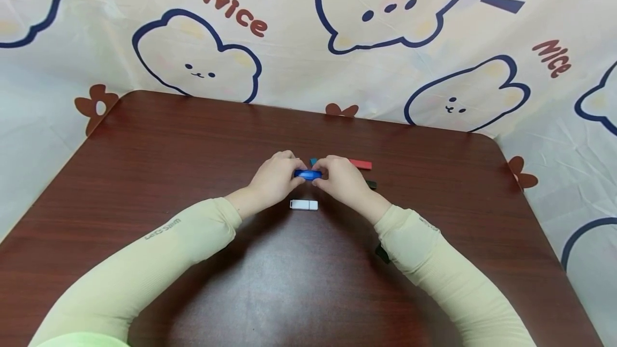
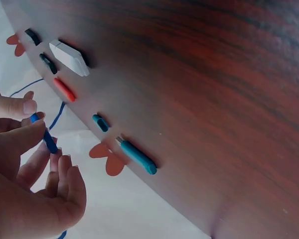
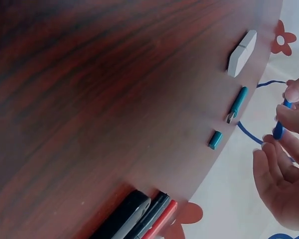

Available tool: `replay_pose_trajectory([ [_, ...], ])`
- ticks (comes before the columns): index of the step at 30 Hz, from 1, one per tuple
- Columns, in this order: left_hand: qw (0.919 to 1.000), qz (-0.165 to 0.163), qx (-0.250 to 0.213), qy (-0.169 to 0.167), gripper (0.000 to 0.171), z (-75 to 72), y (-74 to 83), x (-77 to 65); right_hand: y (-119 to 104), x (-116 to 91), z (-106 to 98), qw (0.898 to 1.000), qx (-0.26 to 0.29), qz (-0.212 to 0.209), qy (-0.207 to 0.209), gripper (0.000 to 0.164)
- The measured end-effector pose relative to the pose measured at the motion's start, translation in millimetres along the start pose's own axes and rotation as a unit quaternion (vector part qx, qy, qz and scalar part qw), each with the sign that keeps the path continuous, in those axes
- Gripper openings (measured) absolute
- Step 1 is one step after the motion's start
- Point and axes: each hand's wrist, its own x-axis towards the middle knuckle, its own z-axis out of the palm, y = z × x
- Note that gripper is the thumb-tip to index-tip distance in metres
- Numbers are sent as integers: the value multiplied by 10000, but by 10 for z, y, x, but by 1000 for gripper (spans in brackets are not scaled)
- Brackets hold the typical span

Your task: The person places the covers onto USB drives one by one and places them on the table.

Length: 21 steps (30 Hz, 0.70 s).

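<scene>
Between my two hands, above the table, is a small blue stick (image 1: 307, 174) that looks like a USB flash drive. My left hand (image 1: 272, 180) pinches its left end between thumb and fingers. The right hand (image 1: 348, 182) pinches the other end the same way. Fingertips cover both ends, so I cannot tell whether it has a cap on. Nearer to me lies a white USB flash drive (image 1: 303, 205). In the left wrist view, a teal USB flash drive (image 2: 138, 157) lies with its metal plug bare, and a teal cap (image 2: 100, 123) sits apart from it.
A red stick (image 1: 360, 164) and a dark one (image 1: 371, 184) lie beyond and beside the right hand. Another dark object (image 1: 382, 253) is partly under the right sleeve. A patterned cloth (image 1: 289, 68) hangs behind the brown table (image 1: 193, 133).
</scene>
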Motion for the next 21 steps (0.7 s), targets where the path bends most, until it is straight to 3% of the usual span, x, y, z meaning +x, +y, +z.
replay_pose_trajectory([
  [7, 9997, -134, 54, -214, 20, 60, -59, 46, 41, 100, 34, 9992, 127, 74, -376, 23],
  [21, 9975, -380, 384, -453, 14, 188, -105, 121, 149, 230, 147, 9975, -119, 308, -627, 21],
])
